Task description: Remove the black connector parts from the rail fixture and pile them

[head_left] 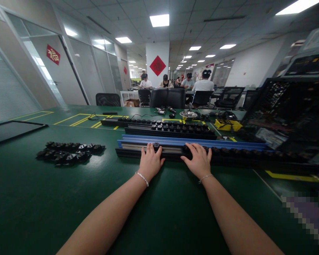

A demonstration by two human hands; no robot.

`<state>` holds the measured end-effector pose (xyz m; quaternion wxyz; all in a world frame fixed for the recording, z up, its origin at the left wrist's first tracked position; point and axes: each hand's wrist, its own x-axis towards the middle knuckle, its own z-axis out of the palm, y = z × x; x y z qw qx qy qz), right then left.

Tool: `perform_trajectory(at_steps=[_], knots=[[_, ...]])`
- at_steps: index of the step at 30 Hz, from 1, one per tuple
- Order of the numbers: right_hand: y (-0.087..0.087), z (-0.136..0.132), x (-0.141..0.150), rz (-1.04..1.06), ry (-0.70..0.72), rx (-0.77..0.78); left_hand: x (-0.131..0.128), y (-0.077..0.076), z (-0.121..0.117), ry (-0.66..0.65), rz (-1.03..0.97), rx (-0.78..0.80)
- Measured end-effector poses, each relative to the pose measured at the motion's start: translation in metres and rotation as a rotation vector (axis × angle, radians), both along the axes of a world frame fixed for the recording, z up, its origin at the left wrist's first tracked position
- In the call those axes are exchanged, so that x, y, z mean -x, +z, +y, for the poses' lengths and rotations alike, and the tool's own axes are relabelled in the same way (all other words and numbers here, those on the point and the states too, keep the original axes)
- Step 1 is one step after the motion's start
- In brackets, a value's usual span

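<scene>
A long black rail [172,156] with a silver inner strip lies across the table in front of me. My left hand [151,163] rests on its left part, fingers spread over the top, close to a small black piece [156,145] seated in the channel. My right hand [199,161] lies farther along the rail, fingers apart, its fingertips by another small black piece [185,147] that they partly cover. To the right of that hand, a row of similar black pieces [236,152] sits along the rail. A blue rail [191,141] runs directly behind.
Loose black parts [69,152] lie in rows at left, near a dark flat panel [13,131]. More black rails [170,131], a metal bowl [188,115] and a yellow bin [228,125] stand behind. A dark rack [289,109] rises at right. Several people sit farther back.
</scene>
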<state>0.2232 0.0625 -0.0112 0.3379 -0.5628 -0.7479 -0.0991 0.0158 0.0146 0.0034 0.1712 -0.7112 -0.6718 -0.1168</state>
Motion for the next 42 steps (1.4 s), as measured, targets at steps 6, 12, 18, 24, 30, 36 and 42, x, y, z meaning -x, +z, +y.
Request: perform_trajectory(at_steps=[6,12,18,24,30,36,42], knots=[[0.001,0.0,0.0,-0.006,0.0,0.004,0.013,0.0,-0.001,0.017,0.014,-0.018],[0.001,0.0,0.0,-0.022,-0.008,-0.001,0.02,0.001,-0.002,0.043,0.028,-0.017],[0.001,0.0,-0.001,-0.013,-0.002,0.002,0.032,0.003,-0.004,0.058,0.023,0.005],[0.002,-0.001,0.0,-0.005,-0.007,0.016,0.046,0.005,-0.007,0.083,0.026,0.016],[0.002,-0.001,0.0,-0.013,-0.008,0.02,0.056,0.007,-0.008,0.105,0.005,0.015],[0.002,-0.001,0.0,-0.021,-0.012,0.016,0.068,0.006,-0.008,0.163,-0.023,0.004],[0.002,-0.001,0.001,-0.015,-0.018,0.014,0.08,0.006,-0.01,0.216,-0.038,0.0]])
